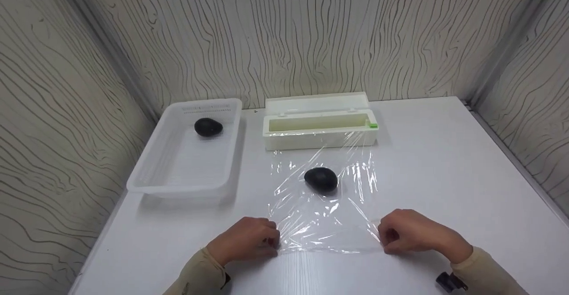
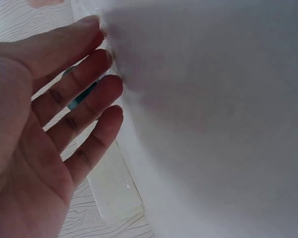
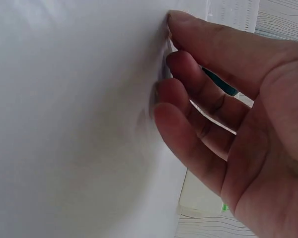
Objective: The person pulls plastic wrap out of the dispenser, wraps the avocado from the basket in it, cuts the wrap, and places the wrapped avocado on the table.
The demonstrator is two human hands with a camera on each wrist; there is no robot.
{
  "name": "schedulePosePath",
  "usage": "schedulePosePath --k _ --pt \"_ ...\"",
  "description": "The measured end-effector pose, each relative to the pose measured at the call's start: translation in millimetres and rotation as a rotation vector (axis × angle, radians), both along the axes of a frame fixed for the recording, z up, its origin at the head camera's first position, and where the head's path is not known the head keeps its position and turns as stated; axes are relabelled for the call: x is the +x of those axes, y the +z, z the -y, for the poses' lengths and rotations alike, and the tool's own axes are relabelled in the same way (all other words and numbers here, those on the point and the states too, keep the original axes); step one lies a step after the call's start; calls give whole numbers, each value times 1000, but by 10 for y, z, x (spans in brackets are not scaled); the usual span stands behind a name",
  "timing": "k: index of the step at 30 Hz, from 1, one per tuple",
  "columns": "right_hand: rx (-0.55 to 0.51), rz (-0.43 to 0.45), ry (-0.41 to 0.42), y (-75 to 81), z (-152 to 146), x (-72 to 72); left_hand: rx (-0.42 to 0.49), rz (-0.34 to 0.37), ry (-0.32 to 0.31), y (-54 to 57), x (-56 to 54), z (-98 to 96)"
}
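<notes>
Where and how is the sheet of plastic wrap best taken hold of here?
The plastic wrap is probably best pinched at its two near corners, the left hand from the left and the right hand from the right. It is a thin sheet with a free near edge; its far end runs to the white wrap dispenser, and the black egg-shaped object lies between.

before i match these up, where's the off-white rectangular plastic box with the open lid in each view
Head: box, just above and right of centre.
Left wrist: box, lower left of centre, partly behind the left hand.
Right wrist: box, lower right, partly behind the right hand.
Shared landmark: the pale wall with dark wavy grain lines.
</notes>
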State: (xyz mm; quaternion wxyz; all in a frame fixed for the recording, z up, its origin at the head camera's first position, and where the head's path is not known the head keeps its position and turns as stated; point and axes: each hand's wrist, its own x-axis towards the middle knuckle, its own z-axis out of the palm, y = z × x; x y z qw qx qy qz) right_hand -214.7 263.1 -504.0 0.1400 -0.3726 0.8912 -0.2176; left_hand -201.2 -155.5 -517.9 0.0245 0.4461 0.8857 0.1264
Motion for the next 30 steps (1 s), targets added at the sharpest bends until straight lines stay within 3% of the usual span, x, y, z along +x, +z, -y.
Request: schedulePosePath --k 9,13,18,30 --pt "15 62 -13 56 -42 2 -67 -201 -74 -24 28 -55" --pt "14 90 -13 96 -44 9 -68 -180 -71 -4 36 -40" --pt "2 103 -9 153 -62 11 0 -141 -36 91 39 4" --pt "-70 31 -24 325 -142 -37 80 -128 62 359 -10 80"
